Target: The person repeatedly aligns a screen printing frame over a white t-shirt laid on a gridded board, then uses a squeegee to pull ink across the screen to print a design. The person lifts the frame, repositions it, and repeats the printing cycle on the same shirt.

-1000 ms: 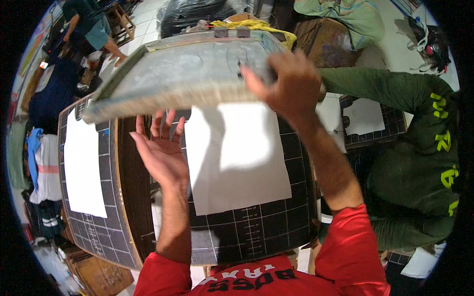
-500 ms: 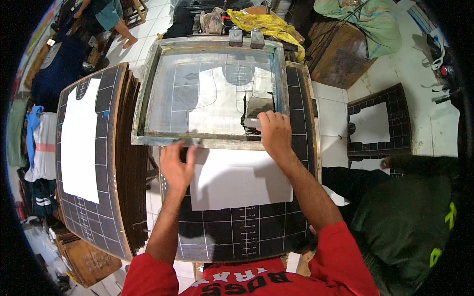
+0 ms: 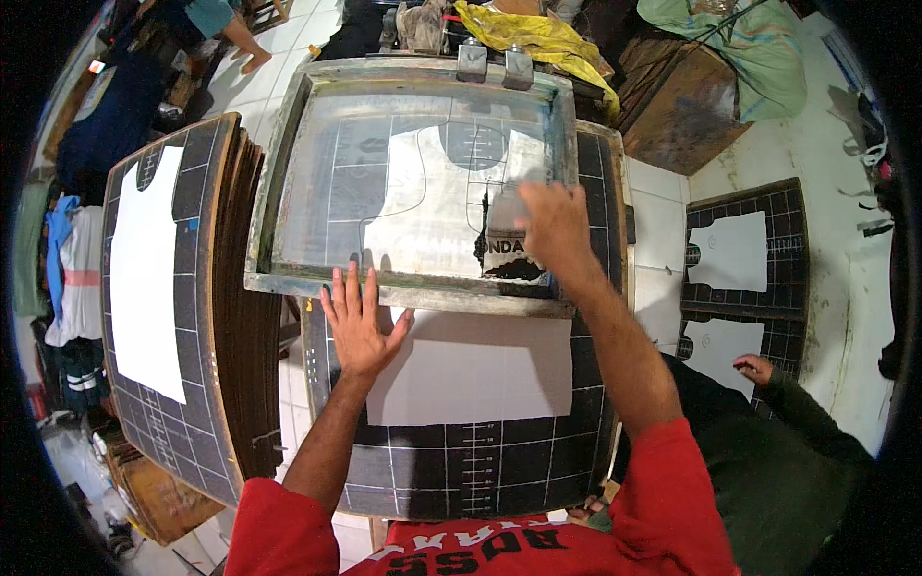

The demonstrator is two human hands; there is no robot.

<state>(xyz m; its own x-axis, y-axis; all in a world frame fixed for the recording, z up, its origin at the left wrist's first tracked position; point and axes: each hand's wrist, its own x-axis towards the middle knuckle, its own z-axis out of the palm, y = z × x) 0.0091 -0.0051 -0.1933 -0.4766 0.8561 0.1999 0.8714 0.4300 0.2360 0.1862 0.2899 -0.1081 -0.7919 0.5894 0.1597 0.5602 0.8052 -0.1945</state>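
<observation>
A wooden-framed printing screen (image 3: 264, 216) lies over a white fabric piece (image 3: 471, 370) on a black gridded board (image 3: 413, 470). My left hand (image 3: 360, 322) is open, its spread fingers reaching onto the near rim of the frame. At the right side of the mesh, my right hand (image 3: 557, 230) is closed around a grey squeegee (image 3: 506, 216); motion blurs the hand and hides part of the tool. Wet black ink (image 3: 516, 270) streaks the mesh beside and nearer than the squeegee. Dark lettering shows on the mesh left of the ink.
Metal clamps (image 3: 472, 60) hold the frame's far side, with a yellow cloth (image 3: 538, 38) behind. To the left, a thick stack of boards (image 3: 235, 317) carries a white fabric piece (image 3: 144, 278). A co-worker's hand (image 3: 754, 368) is near gridded boards (image 3: 788, 250) at right.
My right hand has moved farther up the screen with the squeegee, exposing ink and lettering. My left hand has settled on the near rim. The co-worker's hand has come further into view.
</observation>
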